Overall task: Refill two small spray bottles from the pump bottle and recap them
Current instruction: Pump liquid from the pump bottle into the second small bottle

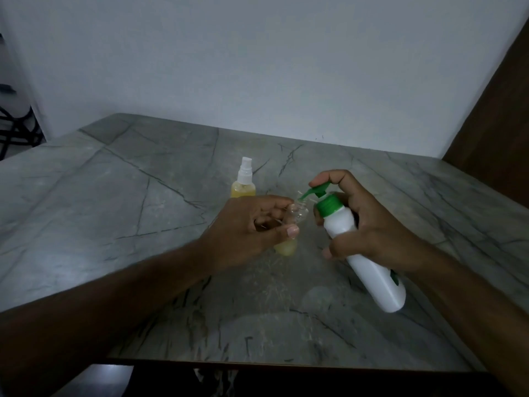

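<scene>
My left hand (252, 224) grips a small clear spray bottle (289, 242) with no cap on, its lower part filled with yellow liquid. My right hand (369, 224) holds the white pump bottle (369, 270) tilted to the left, a finger resting on its green pump head (317, 193). The green nozzle tip sits right at the open mouth of the small bottle. A second small spray bottle (244, 181) stands upright behind my left hand, capped with a white sprayer and holding yellow liquid. The loose sprayer cap is not visible.
Everything sits on a grey marble-patterned table (143, 196) that meets a white wall at the back. A brown wooden panel (492, 124) rises at the right. A dark chair frame (14, 127) shows at the far left beyond the table's edge.
</scene>
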